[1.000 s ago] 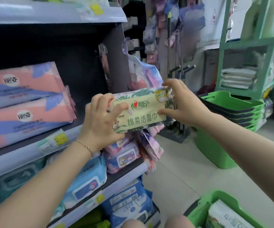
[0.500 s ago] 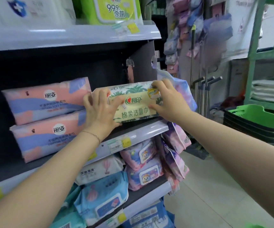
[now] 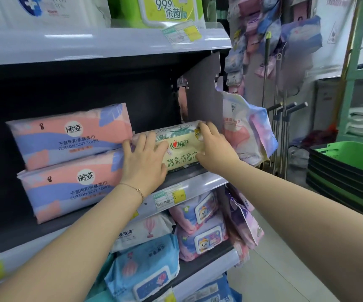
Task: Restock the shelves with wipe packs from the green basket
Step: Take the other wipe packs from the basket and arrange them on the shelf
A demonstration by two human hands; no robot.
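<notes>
Now wipe pack (image 3: 179, 149) between left hand (image 3: 143, 162) and right hand (image 3: 214, 149), seemingly on shelf (image 3: 198, 184).

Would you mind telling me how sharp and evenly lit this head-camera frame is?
Head view: the pale green pack between left hand and right hand reads clearly; glare streaks the upper shelf edge; the shelf back is dark; wide-angle bowing bends the edges; the green baskets look soft.
</notes>
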